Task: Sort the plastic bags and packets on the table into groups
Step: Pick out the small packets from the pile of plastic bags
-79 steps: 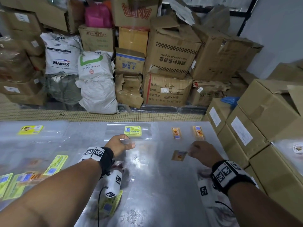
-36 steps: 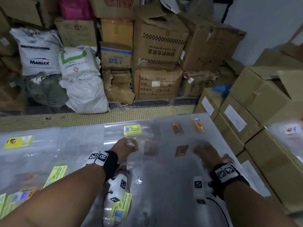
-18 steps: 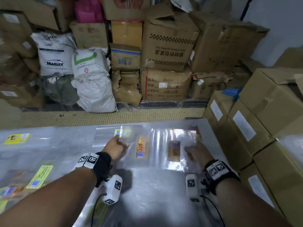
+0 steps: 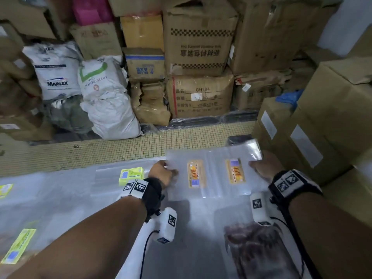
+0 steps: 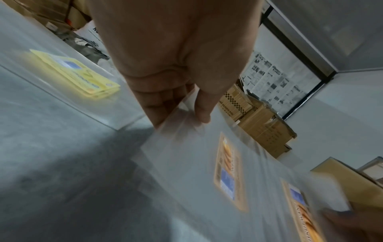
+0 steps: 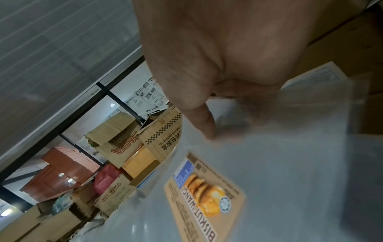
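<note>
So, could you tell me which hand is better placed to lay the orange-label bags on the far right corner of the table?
Right. The right hand grips the orange-label bags at that end; the left hand pinches their other edge.

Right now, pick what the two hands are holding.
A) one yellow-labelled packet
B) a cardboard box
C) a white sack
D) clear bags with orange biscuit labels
D: the left hand and right hand pinch opposite edges of clear bags bearing two orange biscuit labels, lifted off the table.

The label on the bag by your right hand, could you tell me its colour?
Tan-orange label with a blue patch; clearest in the right wrist view.
</note>
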{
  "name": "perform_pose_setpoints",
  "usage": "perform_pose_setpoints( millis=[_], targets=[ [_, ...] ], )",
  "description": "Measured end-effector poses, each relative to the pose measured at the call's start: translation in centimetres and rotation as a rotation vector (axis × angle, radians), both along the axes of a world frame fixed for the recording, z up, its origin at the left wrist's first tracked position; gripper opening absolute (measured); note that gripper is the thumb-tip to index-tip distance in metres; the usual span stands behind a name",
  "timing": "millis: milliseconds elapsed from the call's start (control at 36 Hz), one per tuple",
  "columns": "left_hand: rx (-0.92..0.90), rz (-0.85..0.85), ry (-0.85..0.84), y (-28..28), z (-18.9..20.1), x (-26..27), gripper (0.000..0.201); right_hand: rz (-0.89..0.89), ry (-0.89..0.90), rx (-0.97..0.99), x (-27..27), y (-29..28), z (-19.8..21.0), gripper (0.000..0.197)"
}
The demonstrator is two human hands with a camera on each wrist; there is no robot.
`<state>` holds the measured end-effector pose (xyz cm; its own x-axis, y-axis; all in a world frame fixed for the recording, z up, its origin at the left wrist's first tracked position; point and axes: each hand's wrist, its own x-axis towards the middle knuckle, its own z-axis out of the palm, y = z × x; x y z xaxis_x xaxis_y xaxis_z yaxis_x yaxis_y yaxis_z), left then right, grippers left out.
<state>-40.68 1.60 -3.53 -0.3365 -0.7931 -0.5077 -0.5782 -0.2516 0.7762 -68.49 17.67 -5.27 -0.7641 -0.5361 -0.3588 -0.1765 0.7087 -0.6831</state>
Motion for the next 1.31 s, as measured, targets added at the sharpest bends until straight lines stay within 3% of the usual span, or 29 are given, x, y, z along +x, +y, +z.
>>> perform_pose_setpoints(
  millis=[83, 222, 444, 694, 861, 972, 1139, 1306],
  targets=[
    [-0.022, -0.026, -0.073, -0.1, -0.6, -1.3, 0.046, -0.002, 0.032, 0.024, -0.6, -0.3, -0.7, 0.037],
    [-0.182, -0.068, -0.259, -0.1, -1.5, -2.8, 0.05, 0.03, 0.088, 0.025, -1.3, -0.8, -1.5, 0.033],
    [-0.241, -0.058, -0.308, -0.3, -3.0, -3.4, 0.053, -0.013, 0.106, 0.0, -1.7, -1.6, -2.7, 0.033],
    [-0.268, -0.158, -0.425, 0.0, -2.8, -4.0, 0.061, -0.048, 0.158, 0.066, -1.6, -1.9, -3.0, 0.03],
    [-0.239, -0.198, -0.531, -0.3, -2.3, -4.5, 0.063, -0.053, 0.117, 0.142, -1.7, -2.0, -3.1, 0.06],
    [-0.239, -0.244, -0.603, -0.1, -2.3, -4.7, 0.065, -0.037, 0.085, 0.17, -1.6, -1.8, -3.2, 0.068],
    [-0.262, -0.26, -0.632, 0.2, -2.4, -4.7, 0.064, 0.044, 0.144, 0.225, -1.5, -1.8, -3.7, 0.062],
    [-0.255, -0.228, -0.567, 0.0, -2.4, -4.4, 0.066, 0.08, 0.218, 0.242, -1.5, -1.7, -3.7, 0.036]
  ],
)
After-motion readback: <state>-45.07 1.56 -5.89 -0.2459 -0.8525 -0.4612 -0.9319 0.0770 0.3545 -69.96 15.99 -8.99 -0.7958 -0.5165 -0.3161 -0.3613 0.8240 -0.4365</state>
